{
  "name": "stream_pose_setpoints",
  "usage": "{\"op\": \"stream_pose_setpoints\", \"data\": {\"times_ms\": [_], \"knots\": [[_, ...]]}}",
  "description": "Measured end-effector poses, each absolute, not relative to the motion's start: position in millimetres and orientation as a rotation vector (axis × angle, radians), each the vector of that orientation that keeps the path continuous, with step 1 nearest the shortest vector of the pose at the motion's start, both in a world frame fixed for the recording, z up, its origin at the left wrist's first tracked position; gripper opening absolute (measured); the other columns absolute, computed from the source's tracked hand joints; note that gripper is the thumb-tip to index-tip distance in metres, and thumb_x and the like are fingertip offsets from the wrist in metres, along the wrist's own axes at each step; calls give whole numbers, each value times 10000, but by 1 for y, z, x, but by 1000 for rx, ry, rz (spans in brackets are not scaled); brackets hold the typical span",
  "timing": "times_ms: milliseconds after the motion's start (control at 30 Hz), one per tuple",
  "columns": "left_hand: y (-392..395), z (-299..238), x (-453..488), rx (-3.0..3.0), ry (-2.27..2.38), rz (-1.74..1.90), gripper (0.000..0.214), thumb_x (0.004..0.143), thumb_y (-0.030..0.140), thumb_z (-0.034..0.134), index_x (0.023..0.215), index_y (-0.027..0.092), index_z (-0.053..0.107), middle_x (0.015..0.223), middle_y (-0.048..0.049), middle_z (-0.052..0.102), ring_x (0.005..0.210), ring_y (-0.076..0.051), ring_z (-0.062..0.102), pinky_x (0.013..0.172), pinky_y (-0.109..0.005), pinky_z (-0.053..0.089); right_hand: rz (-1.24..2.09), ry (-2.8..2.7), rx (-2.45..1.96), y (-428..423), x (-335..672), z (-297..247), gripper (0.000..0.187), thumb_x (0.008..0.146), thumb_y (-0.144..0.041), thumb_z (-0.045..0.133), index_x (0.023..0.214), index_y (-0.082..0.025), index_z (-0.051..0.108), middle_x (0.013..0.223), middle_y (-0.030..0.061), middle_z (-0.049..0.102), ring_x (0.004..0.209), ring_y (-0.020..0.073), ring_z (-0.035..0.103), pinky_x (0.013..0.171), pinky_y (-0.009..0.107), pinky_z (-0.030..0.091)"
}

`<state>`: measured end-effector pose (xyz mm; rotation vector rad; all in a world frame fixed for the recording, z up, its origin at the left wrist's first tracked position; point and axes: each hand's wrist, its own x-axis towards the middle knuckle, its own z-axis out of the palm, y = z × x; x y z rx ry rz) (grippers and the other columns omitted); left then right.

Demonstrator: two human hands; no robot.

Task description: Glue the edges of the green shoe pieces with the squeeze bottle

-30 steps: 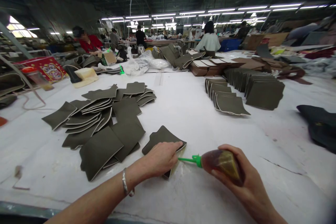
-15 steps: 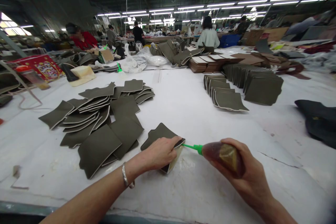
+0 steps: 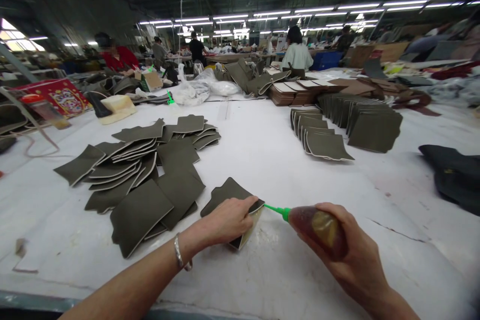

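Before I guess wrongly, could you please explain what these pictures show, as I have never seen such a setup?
There is no machine here, just a person working bare-handed; every picture comes from one camera worn on that person's head, looking forward and down. The left hand rests on a thin dark piece on the white table. The right hand grips a squeeze bottle, its green nozzle pointing toward that piece. To the left lies a loose pile; farther off, to the right, are neater rows.

Bare left hand [image 3: 229, 221] and right hand [image 3: 350, 250], shiny narrow silver-coloured bangle [image 3: 177, 250] around the left wrist [image 3: 190, 246].
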<state>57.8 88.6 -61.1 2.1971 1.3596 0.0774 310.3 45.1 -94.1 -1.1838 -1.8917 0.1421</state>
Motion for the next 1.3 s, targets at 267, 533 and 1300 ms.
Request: {"op": "stream_pose_setpoints", "data": {"times_ms": [267, 533, 1300], "knots": [[89, -66, 57, 2216, 1370, 112, 564, 814, 144, 404, 1367, 204, 498, 966, -95, 725, 874, -284, 679, 743, -332, 479, 146, -1796, -1285, 43, 307, -95, 413, 858, -447, 679, 1171, -239, 508, 1058, 31, 602, 859, 187, 616, 745, 244, 490], [88, -64, 58, 2199, 1376, 111, 572, 806, 167, 416, 1370, 189, 503, 942, -98, 728, 858, -293, 680, 732, -336, 474, 452, -1625, -1416, 36, 299, -95, 406, 846, -479, 670, 1159, -270, 515, 1050, 1, 600, 895, 193, 602, 779, 264, 463], [82, -70, 38, 2047, 1506, 534, 389, 874, 220, 443, 1226, 203, 606, 859, -23, 644, 779, -173, 601, 711, -259, 428, 1529, -316, -1075, 31, 314, -99, 506, 613, -342, 878, 1062, -232, 672, 1092, 56, 694, 930, 260, 654, 745, 344, 590]]}}
